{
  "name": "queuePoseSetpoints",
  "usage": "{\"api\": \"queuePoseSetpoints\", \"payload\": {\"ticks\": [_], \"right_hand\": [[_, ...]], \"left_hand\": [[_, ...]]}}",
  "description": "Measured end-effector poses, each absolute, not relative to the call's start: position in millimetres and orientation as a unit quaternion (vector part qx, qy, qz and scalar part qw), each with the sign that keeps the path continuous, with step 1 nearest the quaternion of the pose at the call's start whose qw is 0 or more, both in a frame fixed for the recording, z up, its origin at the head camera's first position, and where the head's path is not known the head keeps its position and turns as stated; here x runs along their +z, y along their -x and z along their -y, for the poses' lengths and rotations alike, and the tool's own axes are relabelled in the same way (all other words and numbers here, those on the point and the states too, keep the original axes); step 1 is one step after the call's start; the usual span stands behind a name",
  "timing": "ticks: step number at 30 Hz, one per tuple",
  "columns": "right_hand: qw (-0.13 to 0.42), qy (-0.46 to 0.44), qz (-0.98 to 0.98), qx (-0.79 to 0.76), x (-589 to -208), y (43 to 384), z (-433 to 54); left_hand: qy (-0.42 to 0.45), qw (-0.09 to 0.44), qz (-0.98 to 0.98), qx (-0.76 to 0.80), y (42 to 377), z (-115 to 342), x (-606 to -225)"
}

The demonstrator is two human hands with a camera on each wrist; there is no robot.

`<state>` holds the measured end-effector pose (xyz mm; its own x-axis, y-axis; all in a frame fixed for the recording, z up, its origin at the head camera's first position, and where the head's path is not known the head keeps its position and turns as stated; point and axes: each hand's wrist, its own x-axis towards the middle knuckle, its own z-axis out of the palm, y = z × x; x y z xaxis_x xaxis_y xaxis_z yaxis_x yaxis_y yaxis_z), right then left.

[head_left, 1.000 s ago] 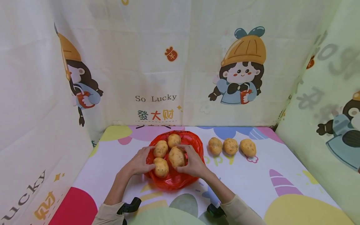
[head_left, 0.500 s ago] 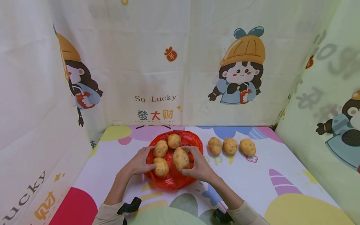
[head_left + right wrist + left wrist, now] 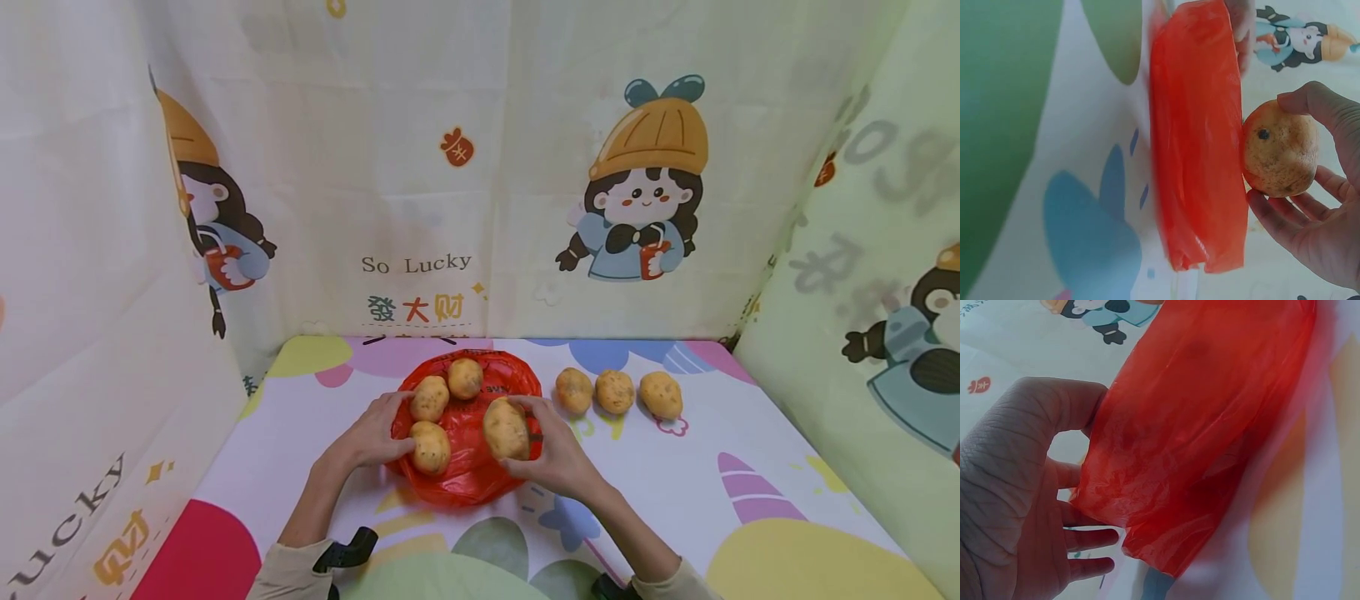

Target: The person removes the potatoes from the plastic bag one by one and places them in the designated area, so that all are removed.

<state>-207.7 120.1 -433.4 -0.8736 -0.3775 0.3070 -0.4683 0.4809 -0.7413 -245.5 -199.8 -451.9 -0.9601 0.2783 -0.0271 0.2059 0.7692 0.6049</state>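
A red plastic bag (image 3: 472, 487) stands with its mouth spread wide on the table, several potatoes visible in it. My left hand (image 3: 375, 433) holds the bag's left rim, with the thumb over the edge; in the left wrist view the bag's red side (image 3: 1166, 437) meets the thumb and fingers. My right hand (image 3: 558, 454) grips a potato (image 3: 506, 427) between thumb and fingers above the right part of the bag. In the right wrist view that potato (image 3: 1280, 149) shows a dark spot and sits just above the bag's rim. Potatoes inside include a back one (image 3: 465, 378) and a front one (image 3: 430, 447).
To the right of the bag, three potatoes lie in a row: a left one (image 3: 573, 390), a middle one (image 3: 615, 391) and a right one (image 3: 662, 395). A colourful printed cloth (image 3: 645, 475) covers the table. Printed curtains (image 3: 510, 208) enclose the back and sides.
My right hand has moved right with its potato, from near the bag's middle toward the right rim. The left hand and the other potatoes stay in place.
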Motion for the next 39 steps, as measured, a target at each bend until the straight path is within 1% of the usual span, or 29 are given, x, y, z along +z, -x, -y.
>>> {"api": "queuePoseSetpoints", "payload": {"ticks": [10,20,32,39], "right_hand": [[0.065,-0.245,0.848,0.465,-436,204,-139],[0.08,-0.222,0.853,0.465,-437,203,-160],[0.083,-0.188,0.865,0.458,-440,203,-182],[0.091,-0.177,0.873,0.446,-444,205,-197]], "left_hand": [[-0.126,0.063,-0.939,0.313,245,199,-452],[-0.124,0.063,-0.94,0.312,244,199,-451],[-0.135,0.052,-0.94,0.31,246,200,-453],[-0.13,0.059,-0.94,0.31,246,200,-454]]}}
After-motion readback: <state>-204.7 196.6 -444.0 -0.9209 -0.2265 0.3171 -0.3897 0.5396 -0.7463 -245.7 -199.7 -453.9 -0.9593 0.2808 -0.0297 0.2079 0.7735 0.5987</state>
